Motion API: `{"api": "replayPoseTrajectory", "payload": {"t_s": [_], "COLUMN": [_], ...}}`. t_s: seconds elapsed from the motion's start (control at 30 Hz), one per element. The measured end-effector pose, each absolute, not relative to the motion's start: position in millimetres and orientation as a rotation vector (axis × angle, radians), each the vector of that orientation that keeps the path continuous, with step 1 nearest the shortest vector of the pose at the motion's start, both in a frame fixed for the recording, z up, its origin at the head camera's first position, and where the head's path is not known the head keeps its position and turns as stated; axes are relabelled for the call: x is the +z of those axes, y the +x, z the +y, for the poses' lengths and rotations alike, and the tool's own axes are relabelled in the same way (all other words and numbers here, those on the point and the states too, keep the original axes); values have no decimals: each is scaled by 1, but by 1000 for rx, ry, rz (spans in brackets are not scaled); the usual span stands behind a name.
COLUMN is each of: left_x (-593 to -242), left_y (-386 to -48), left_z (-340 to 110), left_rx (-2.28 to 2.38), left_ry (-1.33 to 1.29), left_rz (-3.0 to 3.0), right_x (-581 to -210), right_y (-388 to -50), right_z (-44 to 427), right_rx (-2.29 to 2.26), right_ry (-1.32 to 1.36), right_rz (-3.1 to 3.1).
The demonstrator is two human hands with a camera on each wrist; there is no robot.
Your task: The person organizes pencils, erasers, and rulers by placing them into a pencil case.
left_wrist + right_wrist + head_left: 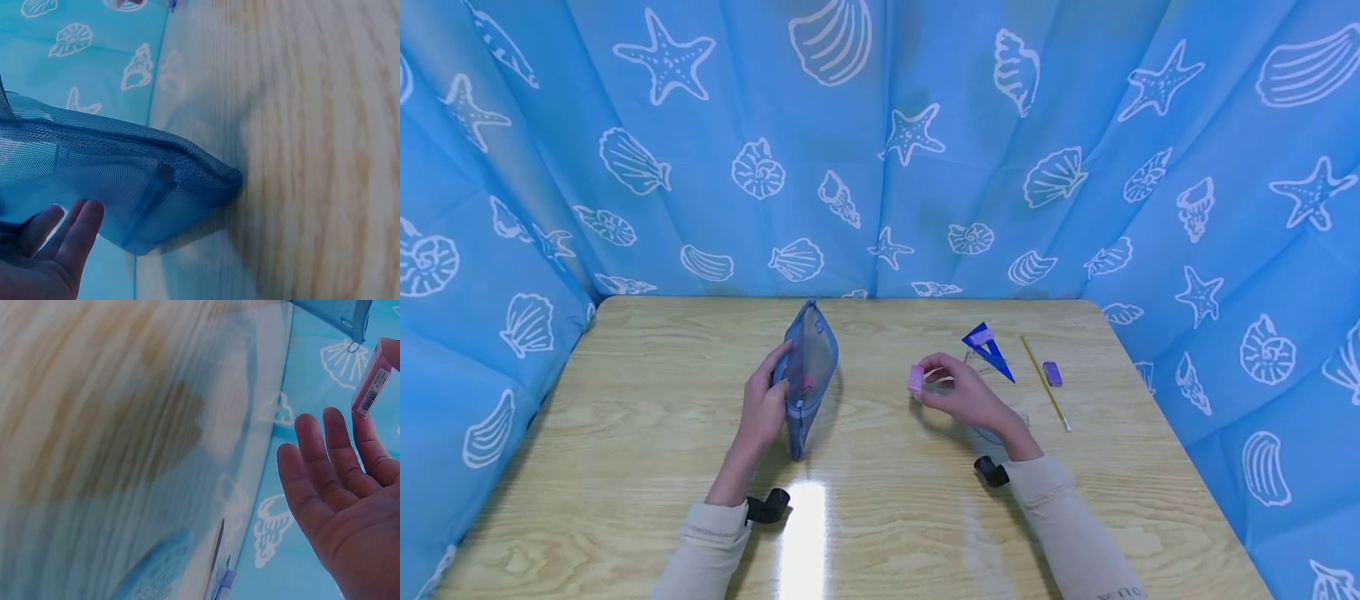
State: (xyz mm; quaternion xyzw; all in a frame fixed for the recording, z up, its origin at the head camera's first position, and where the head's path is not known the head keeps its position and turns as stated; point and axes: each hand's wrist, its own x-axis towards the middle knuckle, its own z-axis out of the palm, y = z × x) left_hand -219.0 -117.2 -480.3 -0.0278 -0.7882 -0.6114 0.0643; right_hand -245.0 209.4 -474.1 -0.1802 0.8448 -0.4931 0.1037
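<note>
My left hand (765, 404) grips the side of a blue mesh zip pouch (814, 358), thumb at the near rim. The pouch stands tilted with its mouth gaping, and a small pink thing (807, 382) shows inside. In the left wrist view the mesh pouch (169, 181) fills the middle, with fingers (78, 240) against it. My right hand (958, 390) is to the right of the pouch, above the table. It pinches a pink eraser (916, 378) between thumb and fingertips. The eraser (373, 384) shows a barcode label in the right wrist view; the other fingers are spread.
A blue set square (990, 354) with a pale purple patch lies beyond my right hand. Right of it are a yellow pencil (1047, 385) and a small purple block (1052, 373). A clear curved piece (992, 433) lies partly hidden under my right wrist. A blue curtain surrounds the wooden table (647, 400).
</note>
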Motion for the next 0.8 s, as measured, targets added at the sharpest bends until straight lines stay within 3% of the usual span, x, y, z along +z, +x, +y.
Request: {"api": "replayPoseTrajectory", "payload": {"t_s": [0.2, 0.43, 0.8], "left_x": [-480, -481, -480], "left_y": [-218, -218, -217], "left_z": [-118, -119, -119], "left_rx": [-1840, -1862, -1832], "left_ry": [-90, -92, -105], "left_rz": [-2384, -2380, -2387], "right_x": [-446, -474, -467], "right_y": [-236, -255, -263], "right_z": [193, 190, 170], "right_rx": [-1445, -1426, -1362], "right_ry": [-548, -584, -640], "right_rz": [2457, 2491, 2546]}}
